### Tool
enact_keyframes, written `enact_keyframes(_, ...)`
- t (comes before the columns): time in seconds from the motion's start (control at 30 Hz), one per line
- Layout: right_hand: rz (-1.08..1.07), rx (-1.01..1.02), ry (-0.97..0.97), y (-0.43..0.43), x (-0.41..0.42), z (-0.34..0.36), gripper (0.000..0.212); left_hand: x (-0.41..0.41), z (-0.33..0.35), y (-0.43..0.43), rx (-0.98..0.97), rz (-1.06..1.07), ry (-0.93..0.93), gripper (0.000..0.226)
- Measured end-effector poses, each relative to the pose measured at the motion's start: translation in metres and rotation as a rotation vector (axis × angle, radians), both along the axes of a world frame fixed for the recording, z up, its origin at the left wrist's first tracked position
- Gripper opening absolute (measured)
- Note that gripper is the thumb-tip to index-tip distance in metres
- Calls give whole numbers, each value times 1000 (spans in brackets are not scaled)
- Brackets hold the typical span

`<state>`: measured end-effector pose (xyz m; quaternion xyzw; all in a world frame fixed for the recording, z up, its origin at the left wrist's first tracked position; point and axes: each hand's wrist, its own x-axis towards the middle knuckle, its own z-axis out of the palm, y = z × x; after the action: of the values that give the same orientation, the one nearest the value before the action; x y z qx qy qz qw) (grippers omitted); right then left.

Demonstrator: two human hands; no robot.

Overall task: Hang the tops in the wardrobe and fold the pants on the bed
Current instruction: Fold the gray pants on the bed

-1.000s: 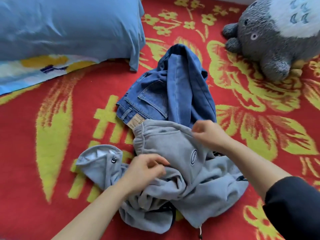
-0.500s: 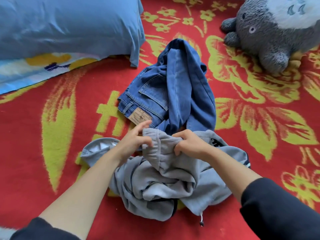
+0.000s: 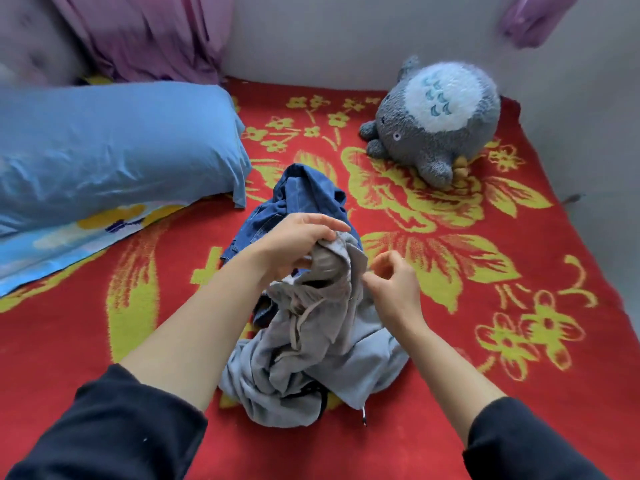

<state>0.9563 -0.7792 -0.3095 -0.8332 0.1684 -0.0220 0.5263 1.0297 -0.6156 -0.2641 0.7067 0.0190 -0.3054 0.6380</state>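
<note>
Head view: grey sweatpants lie in a crumpled heap mid-bed. My left hand lifts their waistband clear, fingers and thumb pinching the ribbed edge. My right hand sits just beside the cloth, fingers curled, thumb touching it; I cannot tell whether it pinches anything. Blue jeans lie behind, partly under the grey heap, on the red flowered blanket.

To do this well, I judge the right hand should take the waistband's other end. Both hands should then spread apart and shake the legs straight before laying them flat.

Half a second ago both hands clutched the waistband low against the heap. Now it is raised, and the right hand no longer plainly holds it.
</note>
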Motion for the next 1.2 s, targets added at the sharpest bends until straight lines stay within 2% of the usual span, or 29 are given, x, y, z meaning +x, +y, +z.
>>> enact_keyframes(0.07,155,122,50,4,-17,23,9,0,31,-11,-35,0,-29,29)
enact_keyframes(0.13,267,99,115,9,-30,43,19,-1,67,-25,-88,7,-63,29)
enact_keyframes(0.23,194,24,103,14,-31,73,30,-5,122,-48,-185,75,-131,28)
enact_keyframes(0.3,98,116,76,15,-27,97,32,-8,155,-62,-269,140,-157,30)
enact_keyframes(0.4,46,165,10,12,-23,132,65,-13,195,-77,-339,226,-202,31)
enact_keyframes(0.47,31,84,-27,8,-24,148,73,-16,218,-86,-370,271,-236,32)
enact_keyframes(0.53,-5,-16,-36,0,-26,159,70,-18,240,-96,-401,300,-275,35)
enact_keyframes(0.63,21,-127,-12,-17,-31,175,52,-16,274,-109,-408,364,-371,36)
enact_keyframes(0.73,149,-339,99,-52,-39,194,32,-7,302,-111,-426,507,-445,31)
enact_keyframes(0.83,147,-486,269,-111,-48,207,11,-3,314,-109,-490,657,-440,28)
enact_keyframes(0.9,83,-383,323,-150,-49,213,21,-6,314,-116,-493,695,-451,24)
enact_keyframes(0.97,-12,-232,281,-185,-41,221,24,-13,312,-129,-483,694,-466,23)
enact_keyframes(1.03,-162,2,160,-219,-26,234,30,-18,315,-141,-464,661,-490,33)
enact_keyframes(1.1,-257,338,12,-252,-14,257,35,-23,320,-153,-407,592,-540,52)
enact_keyframes(1.2,-273,677,-216,-295,-7,308,36,-33,328,-174,-161,630,-699,61)
